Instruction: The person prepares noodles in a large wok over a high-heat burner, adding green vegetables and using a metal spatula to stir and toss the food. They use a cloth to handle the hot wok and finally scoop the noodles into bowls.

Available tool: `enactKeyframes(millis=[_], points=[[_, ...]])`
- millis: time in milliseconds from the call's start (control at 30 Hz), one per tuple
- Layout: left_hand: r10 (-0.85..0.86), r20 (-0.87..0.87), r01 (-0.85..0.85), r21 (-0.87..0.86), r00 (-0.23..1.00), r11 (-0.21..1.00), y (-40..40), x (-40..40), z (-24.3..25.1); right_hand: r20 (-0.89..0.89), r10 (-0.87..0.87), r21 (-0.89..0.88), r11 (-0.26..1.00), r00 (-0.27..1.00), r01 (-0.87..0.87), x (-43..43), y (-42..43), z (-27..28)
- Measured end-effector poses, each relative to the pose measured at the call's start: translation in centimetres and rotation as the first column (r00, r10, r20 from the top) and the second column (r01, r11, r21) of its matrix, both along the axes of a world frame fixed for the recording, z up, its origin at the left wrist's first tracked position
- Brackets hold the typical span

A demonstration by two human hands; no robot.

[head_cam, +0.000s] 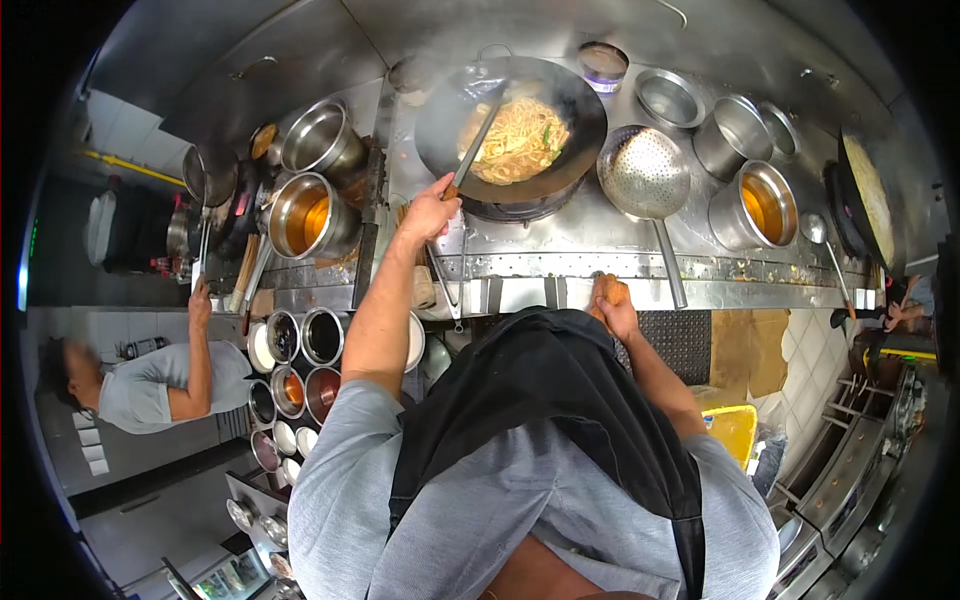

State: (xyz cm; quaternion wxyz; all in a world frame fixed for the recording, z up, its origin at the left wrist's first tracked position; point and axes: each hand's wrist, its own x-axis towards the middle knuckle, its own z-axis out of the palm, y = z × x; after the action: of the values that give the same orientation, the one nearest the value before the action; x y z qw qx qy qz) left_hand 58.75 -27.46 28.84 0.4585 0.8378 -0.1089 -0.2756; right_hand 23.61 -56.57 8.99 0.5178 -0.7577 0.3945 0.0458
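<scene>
A large black wok (435,142) sits on a burner, with noodles (525,142) and bits of green inside and steam rising. My left hand (431,210) grips the wooden end of a long metal utensil (480,142) whose far end reaches into the wok; its tip is hard to make out. Near the counter's front edge, my right hand (616,304) is closed around something brownish-orange, perhaps a cloth or a handle. A perforated metal strainer (646,172) rests on the counter right of the wok, its handle pointing towards me.
Metal pots of orange liquid stand left (279,225) and right (718,217). More steel pots (667,99) line the back. Sauce containers (322,337) cluster at lower left. A co-worker (161,382) holds a pan handle at far left; another wok (870,195) is far right.
</scene>
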Motion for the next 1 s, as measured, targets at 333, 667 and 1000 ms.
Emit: enactKeyframes(millis=[333,667,1000], points=[[-0.715,0.489,0.231,0.720,0.500,0.654,8.1,1.8,11.7,0.072,0.002,0.030,1.000,0.997,-0.004,-0.5,-0.7,-2.0],[-0.291,0.486,0.058,0.438,0.824,0.897,13.1,-7.2,11.6,0.146,-0.024,-0.013,1.000,0.989,0.026,-0.4,-0.8,-4.1],[-0.051,0.100,0.031,0.194,0.994,0.981,16.5,-14.3,10.5,0.199,-0.178,0.752,0.658,0.964,-0.034,13.4,2.5,9.3]])
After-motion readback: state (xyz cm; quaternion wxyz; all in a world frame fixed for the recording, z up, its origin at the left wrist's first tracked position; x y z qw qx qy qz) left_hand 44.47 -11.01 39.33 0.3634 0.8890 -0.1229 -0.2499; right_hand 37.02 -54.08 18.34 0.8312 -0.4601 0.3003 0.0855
